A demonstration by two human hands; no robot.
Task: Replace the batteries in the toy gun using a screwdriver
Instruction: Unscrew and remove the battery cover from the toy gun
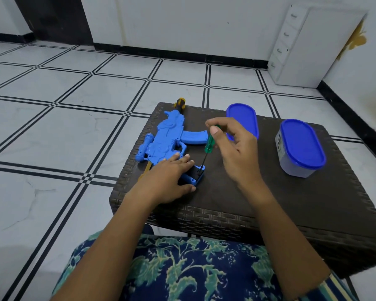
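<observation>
Right hand (237, 148) pinches screwdriver (209, 144); left hand (167, 177) spread flat on toy gun (167, 135), containers (300, 148) beside.

One toy gun (165, 135) and one screwdriver (209, 144) are here. Two blue-lidded containers: (243, 120) and (300, 148).

A blue toy gun (164, 137) lies flat on a dark woven desk (269, 203). The left hand (169, 177) presses on the gun's butt end. Just right of it, the right hand (237, 146) pinches a green-handled screwdriver (209, 144), tip down in the butt. Right of the gun rest a blue lid (243, 118) and a lidded container (301, 148).
</observation>
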